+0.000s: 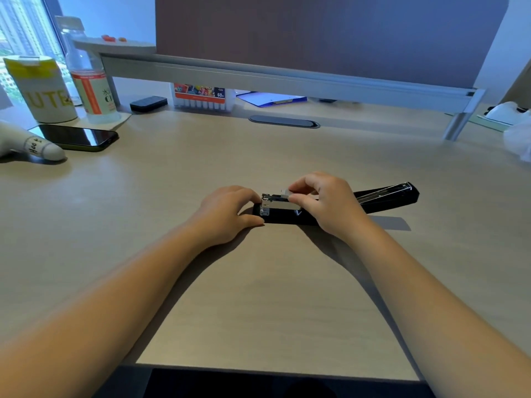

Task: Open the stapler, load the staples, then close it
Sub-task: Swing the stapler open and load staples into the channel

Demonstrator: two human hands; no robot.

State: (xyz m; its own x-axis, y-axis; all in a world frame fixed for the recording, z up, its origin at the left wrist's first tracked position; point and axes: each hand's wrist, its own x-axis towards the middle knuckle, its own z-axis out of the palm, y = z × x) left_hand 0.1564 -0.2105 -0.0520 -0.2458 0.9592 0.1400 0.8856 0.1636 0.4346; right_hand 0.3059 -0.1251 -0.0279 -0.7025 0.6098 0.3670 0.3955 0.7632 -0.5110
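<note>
Both of your forearms are reaching in from the bottom edge, converging on the stapler (290, 214), which is lying open on the desk (258, 297) in front of you, its black lid (388, 196) swung back flat to the right and the metal magazine (277, 203) facing up at the left end.

You are loading now, by the look of it. Your right hand (327, 205) is pinching a pale strip that looks like the staples (287, 193) between thumb and forefinger, holding it just over the channel; whether it is already seated, the view is not showing. Keep the strip level, legs pointing down, and be lowering it straight into the rails rather than sliding it in at a slant, which is likely to jam or snap it. Let go only once it is lying flat.

Your left hand (227, 215) is bracing the front end, fingers curled loosely with the tips touching the magazine's nose and the thumb resting against the base. Keep that pressure gentle, so the body is not skating across the surface.

Further out, a dark phone (77, 137) is lying well apart at the left, beside a yellow-labelled cup (40, 90) and a clear bottle (86, 79).
</note>
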